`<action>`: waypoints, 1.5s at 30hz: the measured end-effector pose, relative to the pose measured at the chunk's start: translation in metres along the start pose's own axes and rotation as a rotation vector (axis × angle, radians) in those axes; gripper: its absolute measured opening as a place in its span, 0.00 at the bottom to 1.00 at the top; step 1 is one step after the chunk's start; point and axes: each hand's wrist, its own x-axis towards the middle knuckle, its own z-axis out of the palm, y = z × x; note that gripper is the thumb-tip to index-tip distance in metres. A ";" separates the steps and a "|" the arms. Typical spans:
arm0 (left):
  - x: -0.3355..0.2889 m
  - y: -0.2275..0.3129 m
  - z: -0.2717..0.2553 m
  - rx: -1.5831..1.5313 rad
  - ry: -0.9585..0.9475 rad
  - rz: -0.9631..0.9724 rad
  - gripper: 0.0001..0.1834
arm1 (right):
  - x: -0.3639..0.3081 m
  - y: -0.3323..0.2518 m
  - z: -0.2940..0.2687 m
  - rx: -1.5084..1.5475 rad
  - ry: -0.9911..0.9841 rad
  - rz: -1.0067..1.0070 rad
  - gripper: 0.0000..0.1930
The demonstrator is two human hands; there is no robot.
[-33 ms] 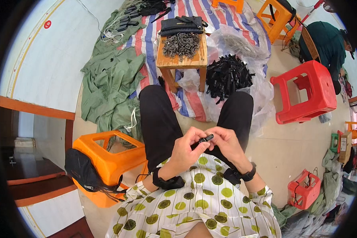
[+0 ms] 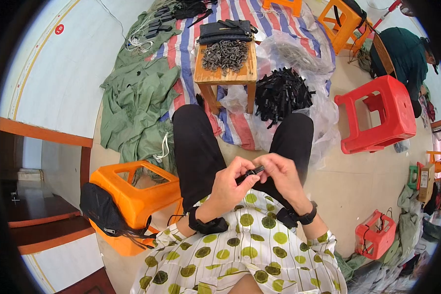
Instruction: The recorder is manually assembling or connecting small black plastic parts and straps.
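Above my lap, both hands meet at a short black strap [image 2: 250, 174], perhaps folded; its exact make-up is partly hidden by fingers. My left hand [image 2: 234, 180] is closed around it, thumb on top. At the strap's right end, the fingertips of my right hand [image 2: 281, 176] are pinched together. Beyond my knees, a heap of similar black straps [image 2: 283, 94] lies on clear plastic sheeting. A wooden stool [image 2: 225, 77] to its left bears a pile of small grey metal rings or buckles [image 2: 225, 55], with a black bag [image 2: 226, 31] behind them.
An orange stool [image 2: 137, 188] with a black backpack [image 2: 101, 208] stands close on my left. Green cloth [image 2: 134, 108] and a striped sheet [image 2: 188, 61] cover the floor ahead. On the right are a red stool [image 2: 377, 115] and a bent-over person [image 2: 402, 51].
My right hand has shifted very slightly at the strap's end. Everything else looks the same.
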 end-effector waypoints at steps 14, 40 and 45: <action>0.006 0.007 0.003 0.404 0.219 0.304 0.12 | -0.007 -0.013 0.009 -0.198 0.041 -0.094 0.10; 0.009 0.006 -0.001 0.412 0.177 0.393 0.15 | -0.003 -0.027 -0.003 -0.196 -0.090 0.012 0.14; 0.008 0.012 0.000 0.383 0.123 0.380 0.12 | -0.012 -0.025 0.002 -0.287 -0.074 -0.109 0.18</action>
